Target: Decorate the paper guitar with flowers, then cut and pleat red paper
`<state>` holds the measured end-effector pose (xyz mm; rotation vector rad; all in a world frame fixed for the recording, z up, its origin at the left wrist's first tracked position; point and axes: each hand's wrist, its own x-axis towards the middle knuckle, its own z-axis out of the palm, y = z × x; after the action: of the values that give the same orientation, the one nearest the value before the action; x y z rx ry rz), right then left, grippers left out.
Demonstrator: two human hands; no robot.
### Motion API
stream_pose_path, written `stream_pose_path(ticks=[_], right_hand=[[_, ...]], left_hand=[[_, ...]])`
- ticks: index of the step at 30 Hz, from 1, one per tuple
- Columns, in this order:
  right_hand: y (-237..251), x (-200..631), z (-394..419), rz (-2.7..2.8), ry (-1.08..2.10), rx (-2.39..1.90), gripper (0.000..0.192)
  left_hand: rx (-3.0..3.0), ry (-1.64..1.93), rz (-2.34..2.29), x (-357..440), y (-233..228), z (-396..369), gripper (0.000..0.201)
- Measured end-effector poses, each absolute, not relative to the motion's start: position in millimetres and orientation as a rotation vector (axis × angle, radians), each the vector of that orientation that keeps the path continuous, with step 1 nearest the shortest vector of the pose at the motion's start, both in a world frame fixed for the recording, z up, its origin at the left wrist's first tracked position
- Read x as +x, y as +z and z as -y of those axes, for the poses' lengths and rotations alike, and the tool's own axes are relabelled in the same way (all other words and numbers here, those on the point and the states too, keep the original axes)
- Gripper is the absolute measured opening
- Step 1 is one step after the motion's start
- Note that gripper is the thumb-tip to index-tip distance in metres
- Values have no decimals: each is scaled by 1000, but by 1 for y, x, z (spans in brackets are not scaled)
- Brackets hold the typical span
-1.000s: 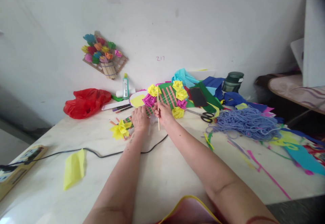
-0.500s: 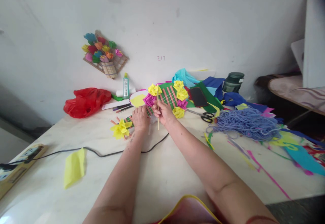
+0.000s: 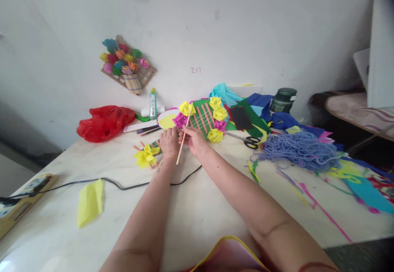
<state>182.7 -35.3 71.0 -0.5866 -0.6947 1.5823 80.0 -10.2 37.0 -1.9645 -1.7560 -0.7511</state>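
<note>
Since a second ago the stick (image 3: 184,139) has tilted from upright to leaning, its lower end now toward the left hand (image 3: 169,142). Green woven panel (image 3: 201,118) with paper flowers lies on the table (image 3: 197,206). Right hand (image 3: 193,139) pinches the stick; left hand presses flat, curled, on the strip end. Better to keep the panel pinned while threading. Red bag (image 3: 103,123) is bunched shut, contents hidden.

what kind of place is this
Likely a home craft corner: a table strewn with coloured paper, scissors, glue and yarn, with a paper-flower piece on the wall.
</note>
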Motion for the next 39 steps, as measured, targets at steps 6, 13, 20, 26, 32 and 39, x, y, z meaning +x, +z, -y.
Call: stream_pose_path(ticks=[6, 13, 20, 26, 32, 39], right_hand=[[74, 169, 47, 671, 1584, -642, 14], [70, 168, 46, 620, 1422, -699, 15], [58, 171, 37, 589, 1361, -818, 14], [56, 174, 33, 599, 1310, -880, 13], [56, 179, 30, 592, 1241, -936, 16], [50, 183, 25, 652, 1189, -999, 20]], left_hand=[[-1957, -733, 1792, 76, 42, 9, 27], [-1994, -727, 1801, 68, 42, 8, 30], [-2052, -753, 1811, 61, 39, 1, 39], [-2066, -734, 1795, 59, 39, -1, 39], [-2067, -719, 1811, 59, 40, 0, 43], [-2068, -725, 1808, 59, 40, 0, 43]])
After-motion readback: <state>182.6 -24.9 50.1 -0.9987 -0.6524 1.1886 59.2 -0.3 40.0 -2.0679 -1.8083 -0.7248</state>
